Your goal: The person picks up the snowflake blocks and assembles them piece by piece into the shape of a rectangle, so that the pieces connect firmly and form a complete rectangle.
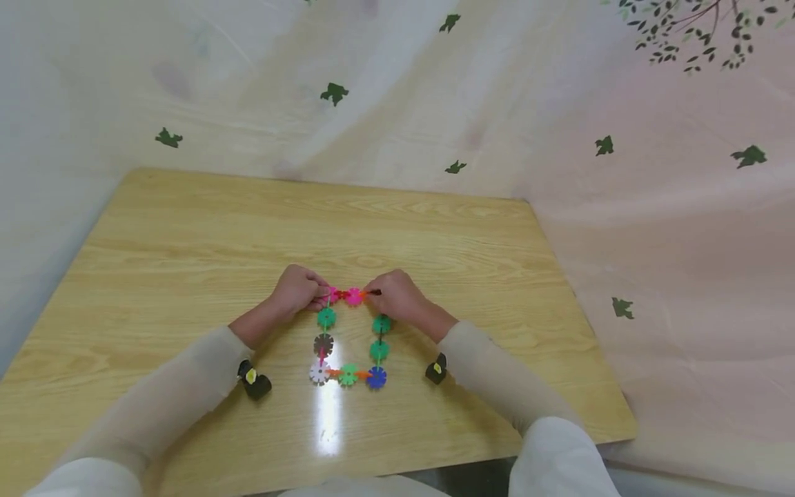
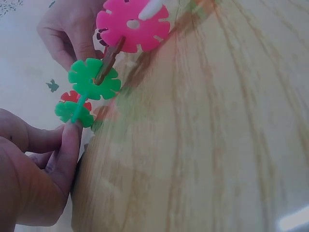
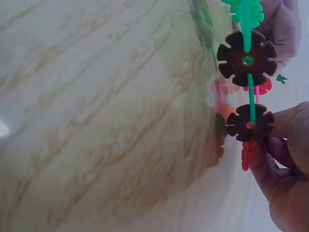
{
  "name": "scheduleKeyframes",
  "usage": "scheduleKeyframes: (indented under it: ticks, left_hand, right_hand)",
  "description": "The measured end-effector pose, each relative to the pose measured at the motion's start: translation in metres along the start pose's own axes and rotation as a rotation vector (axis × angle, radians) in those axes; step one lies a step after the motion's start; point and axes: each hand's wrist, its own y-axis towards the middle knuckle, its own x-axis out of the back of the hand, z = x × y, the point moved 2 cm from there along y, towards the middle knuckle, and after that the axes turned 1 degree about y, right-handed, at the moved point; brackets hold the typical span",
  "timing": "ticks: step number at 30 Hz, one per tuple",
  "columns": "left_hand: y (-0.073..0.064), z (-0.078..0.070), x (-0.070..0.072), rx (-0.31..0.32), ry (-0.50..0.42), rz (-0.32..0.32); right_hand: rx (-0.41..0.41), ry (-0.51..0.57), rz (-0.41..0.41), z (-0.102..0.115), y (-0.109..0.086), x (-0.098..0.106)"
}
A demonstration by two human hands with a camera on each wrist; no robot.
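Observation:
Notched plastic flower discs, slotted edge to edge, form a rectangular loop. My left hand (image 1: 299, 286) pinches the loop at its far left corner, beside a pink disc (image 1: 354, 297) on the far side. The left wrist view shows its fingertips at a green disc (image 2: 94, 79) chain. At the far right corner my right hand (image 1: 397, 295) pinches the loop; in the right wrist view its fingers are at a brown disc (image 3: 250, 123) and a red one (image 3: 247, 153). A white disc (image 1: 319, 373) and a blue disc (image 1: 376, 377) make the near corners.
The loop lies over a wooden table (image 1: 205, 228) that has a bright glare patch near the front. A pale cloth backdrop (image 1: 385, 103) with leaf prints rises behind and to the right. Dark straps (image 1: 251, 378) with yellow marks are on both wrists.

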Motion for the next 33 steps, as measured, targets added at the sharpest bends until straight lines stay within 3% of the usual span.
scheduleKeyframes:
  ticks: [3, 5, 8, 10, 13, 15, 17, 19, 22, 26, 33]
  left_hand:
    - [0.000, 0.000, 0.000, -0.007, -0.002, 0.008]
    - [0.001, 0.000, 0.000, -0.011, 0.001, 0.007]
    - [0.001, 0.000, 0.000, -0.019, 0.011, 0.005]
    - [0.001, 0.000, 0.001, -0.021, 0.017, 0.002]
    - [0.000, -0.001, 0.002, -0.032, 0.024, 0.006]
    - [0.000, -0.001, 0.002, -0.032, 0.025, 0.004]
    - [0.000, -0.001, 0.003, -0.035, 0.027, 0.007]
    - [0.000, -0.001, 0.002, -0.030, 0.029, 0.006]
    - [-0.001, 0.000, 0.002, -0.027, 0.036, 0.006]
    - [-0.002, 0.002, 0.001, -0.027, 0.042, 0.002]
    - [-0.003, 0.002, 0.001, -0.058, 0.024, 0.009]
  right_hand:
    - [-0.117, 0.129, 0.032, -0.002, -0.002, 0.009]
    - [-0.221, 0.197, 0.000, -0.007, -0.007, 0.016]
    - [-0.376, 0.230, -0.042, -0.016, -0.017, 0.022]
    - [-0.476, 0.273, -0.022, -0.022, -0.024, 0.022]
    - [-0.599, 0.474, 0.032, -0.027, -0.033, 0.015]
    - [-0.656, 0.647, 0.016, -0.028, -0.036, 0.010]
    - [-0.689, 0.775, -0.029, -0.029, -0.036, 0.005]
    - [-0.705, 0.828, -0.073, -0.029, -0.036, 0.002]
    - [-0.715, 0.800, -0.084, -0.027, -0.037, 0.000]
    - [-0.740, 0.773, -0.037, -0.021, -0.036, -0.004]
    - [-0.799, 0.930, -0.118, -0.022, -0.032, -0.007]
